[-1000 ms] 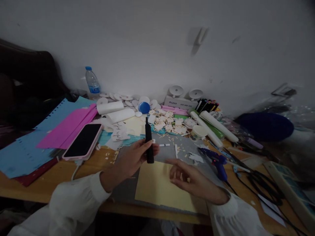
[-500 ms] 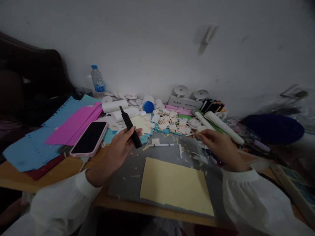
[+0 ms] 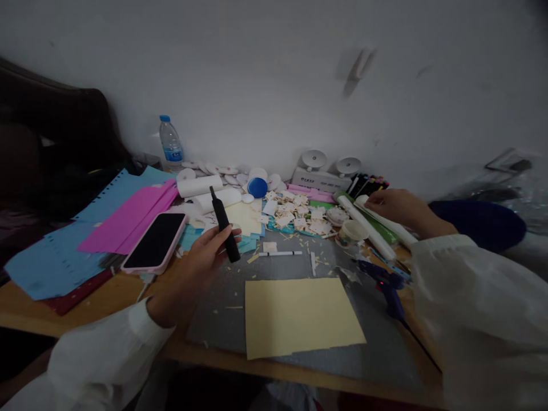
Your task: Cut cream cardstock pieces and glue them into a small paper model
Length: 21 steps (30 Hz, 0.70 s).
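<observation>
In my left hand [image 3: 214,245] is a slim black tool [image 3: 225,225] with a narrow tip, held upright at a slant; its exact kind is unclear. My right hand [image 3: 396,211] reaches to the far right, its fingers closed at the upper end of a white roll [image 3: 387,220]. Left of that hand sits a pale round roll of tape [image 3: 351,232]. A yellow sheet of paper [image 3: 302,317] lies on the grey mat [image 3: 222,297] in front of me. A white pen [image 3: 280,253] rests beyond the sheet.
A blue glue gun [image 3: 385,279] with its cord lies right of the sheet. Small cut pieces [image 3: 295,211] are heaped at the back. On the left are a phone [image 3: 156,242], pink paper [image 3: 128,220] and blue sheets [image 3: 60,257]. A water bottle [image 3: 171,142] stands by the wall.
My right hand has moved right and away from me, off the tape roll to the white roll, uncovering the glue gun. The yellow sheet has turned slightly. My left hand still holds the black tool.
</observation>
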Each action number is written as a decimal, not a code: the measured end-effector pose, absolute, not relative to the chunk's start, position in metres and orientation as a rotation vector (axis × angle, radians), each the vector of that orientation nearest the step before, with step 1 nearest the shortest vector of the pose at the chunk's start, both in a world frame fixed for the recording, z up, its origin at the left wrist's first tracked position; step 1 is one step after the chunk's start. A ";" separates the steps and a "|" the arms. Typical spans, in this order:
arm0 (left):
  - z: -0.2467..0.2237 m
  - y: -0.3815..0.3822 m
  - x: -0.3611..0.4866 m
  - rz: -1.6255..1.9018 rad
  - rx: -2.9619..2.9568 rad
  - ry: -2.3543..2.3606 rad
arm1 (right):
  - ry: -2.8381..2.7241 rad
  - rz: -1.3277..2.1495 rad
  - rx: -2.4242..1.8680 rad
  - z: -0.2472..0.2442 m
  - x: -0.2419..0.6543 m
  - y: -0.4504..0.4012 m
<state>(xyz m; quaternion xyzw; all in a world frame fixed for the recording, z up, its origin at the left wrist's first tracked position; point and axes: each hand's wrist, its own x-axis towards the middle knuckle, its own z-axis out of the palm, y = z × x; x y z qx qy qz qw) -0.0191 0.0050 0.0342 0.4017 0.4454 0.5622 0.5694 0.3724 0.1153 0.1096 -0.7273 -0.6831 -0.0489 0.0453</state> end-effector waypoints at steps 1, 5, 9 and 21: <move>0.034 0.003 -0.021 1.309 0.987 1.040 | -2.081 -0.118 -2.259 0.112 0.375 0.117; 0.034 -0.002 -0.028 1.277 1.259 1.062 | -2.154 0.181 -2.360 0.134 0.378 0.120; 0.039 -0.003 -0.026 1.241 1.364 1.115 | -2.174 0.567 -2.379 0.174 0.377 0.114; 0.035 0.004 0.014 1.024 0.731 0.901 | -2.399 -0.379 -1.358 0.160 0.310 0.064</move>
